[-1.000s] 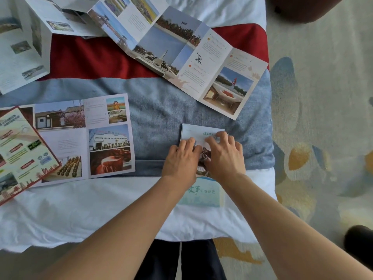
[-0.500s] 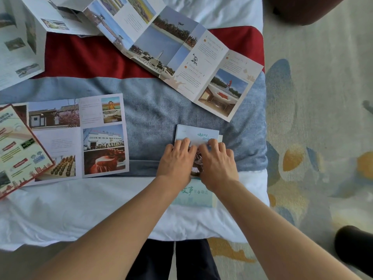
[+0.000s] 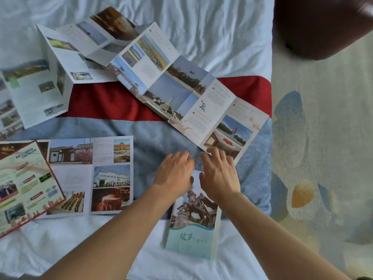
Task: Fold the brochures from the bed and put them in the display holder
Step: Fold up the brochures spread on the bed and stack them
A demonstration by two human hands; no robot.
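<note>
A folded brochure (image 3: 192, 223) with a statue photo and a teal lower band lies flat near the bed's front edge. My left hand (image 3: 174, 174) and my right hand (image 3: 219, 176) hover side by side over its top end with fingers spread and relaxed, holding nothing. The right fingertips reach the near corner of a long unfolded accordion brochure (image 3: 181, 91) that runs diagonally across the red and blue runner. More unfolded brochures lie at the left: a photo spread (image 3: 90, 174), a red-bordered leaflet (image 3: 26, 184) and a white zigzag one (image 3: 60, 67). No display holder is in view.
The bed has white sheets (image 3: 212, 27) and a runner with a red band (image 3: 105, 102) and a blue band (image 3: 153, 138). A patterned carpet (image 3: 323, 158) lies to the right. A dark brown rounded object (image 3: 323, 23) stands at the top right.
Both hands have lifted off the folded brochure and moved up toward the long unfolded one. The view has tilted up, showing more of the bed.
</note>
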